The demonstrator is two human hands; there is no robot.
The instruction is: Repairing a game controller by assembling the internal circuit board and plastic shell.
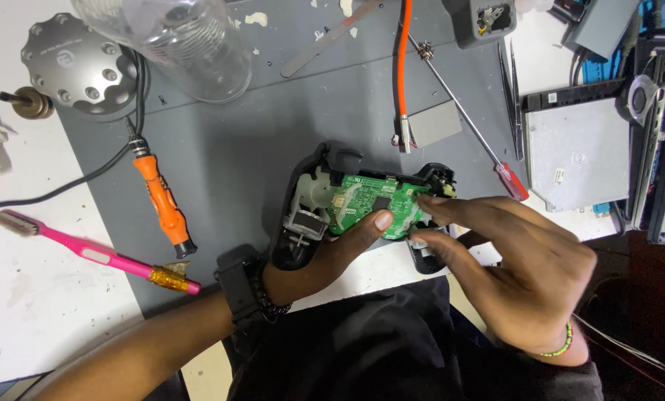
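Left hand (325,252) grips the opened black plastic game controller (362,208) over the grey mat's (258,148) front edge, thumb on its green circuit board (369,204), right hand (518,275) pinching the board's right end, so prying too hard could probably crack it.

A small white rectangular label (559,176) sat near the lower edge of the flat grey metal drive casing (577,152) at the right of the bench, and a narrow pale sticker strip (555,97) lay along that casing's top left edge. The print on both was too small to make out. No packages, signs or screens showed anywhere else.
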